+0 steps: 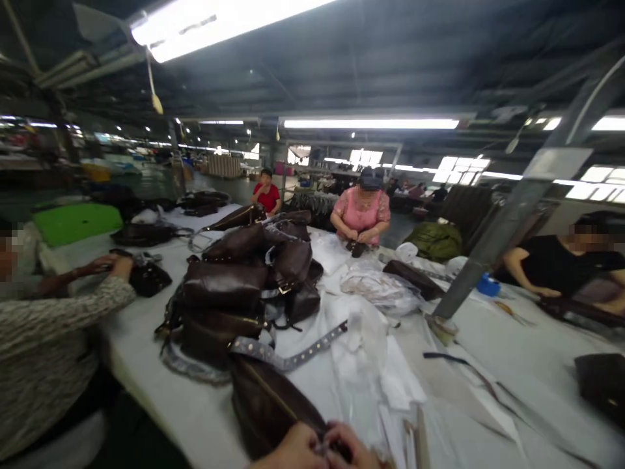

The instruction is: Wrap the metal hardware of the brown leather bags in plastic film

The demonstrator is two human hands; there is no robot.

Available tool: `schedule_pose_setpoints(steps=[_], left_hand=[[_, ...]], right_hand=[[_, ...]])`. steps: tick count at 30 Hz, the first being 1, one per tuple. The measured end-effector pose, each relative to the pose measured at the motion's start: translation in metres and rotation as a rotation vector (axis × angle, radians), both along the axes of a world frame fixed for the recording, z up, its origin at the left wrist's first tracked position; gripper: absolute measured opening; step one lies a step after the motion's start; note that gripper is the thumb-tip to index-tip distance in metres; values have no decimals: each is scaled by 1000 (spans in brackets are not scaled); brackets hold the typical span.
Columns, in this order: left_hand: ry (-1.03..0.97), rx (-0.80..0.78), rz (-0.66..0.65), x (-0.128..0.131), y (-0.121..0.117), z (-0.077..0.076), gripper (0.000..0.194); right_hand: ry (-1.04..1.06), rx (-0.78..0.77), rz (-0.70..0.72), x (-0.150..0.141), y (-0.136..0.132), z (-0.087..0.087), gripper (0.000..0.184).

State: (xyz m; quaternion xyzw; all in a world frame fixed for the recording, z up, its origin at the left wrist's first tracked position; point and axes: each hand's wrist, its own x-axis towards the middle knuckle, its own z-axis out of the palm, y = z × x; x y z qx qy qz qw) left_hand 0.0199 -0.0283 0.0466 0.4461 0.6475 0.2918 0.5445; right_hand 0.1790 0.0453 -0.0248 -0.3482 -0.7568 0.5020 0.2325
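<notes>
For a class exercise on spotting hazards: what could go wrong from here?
The studded strap lies at the far end of the bag that the left hand and right hand work at; it might snag if the bag moves. The pile is loosely heaped, so a knock could send bags sliding.

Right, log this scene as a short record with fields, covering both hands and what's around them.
Left hand: fingers closed at the near end of a dark brown bag
Right hand: fingers closed at that same end
Beyond the hands: gray studded strap, pile of dark brown bags
Surface: white-covered table
Post: gray, slanting in view
People around: patterned sleeve left, pink top across, black top right
</notes>
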Motion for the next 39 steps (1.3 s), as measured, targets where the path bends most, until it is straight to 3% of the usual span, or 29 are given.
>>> schedule_pose_setpoints(steps=[1, 3, 5, 8, 10, 17, 31, 39], left_hand=[[-32, 52, -11, 1, 0, 4, 16], [-89, -25, -36, 2, 5, 2, 17], [-135, -127, -57, 1, 12, -14, 16], [-200, -207, -78, -2, 19, -44, 10], [-228, -226, -86, -4, 19, -52, 8], [-246, -182, -79, -6, 16, -40, 8], [-116, -181, -72, 1, 17, -41, 8], [-189, -146, -35, -2, 14, -42, 11]], right_hand=[[26, -6, -60, 1, -7, 4, 19], [33, -53, -101, 5, -16, 13, 19], [59, -100, -84, 9, -15, 14, 20], [93, -162, -122, 15, -8, 3, 22], [110, -191, -150, 16, -9, -3, 22], [121, -228, -126, 15, -12, -2, 20], [69, 5, -187, 3, -16, -5, 16], [104, -167, -127, 10, -11, -2, 17]])
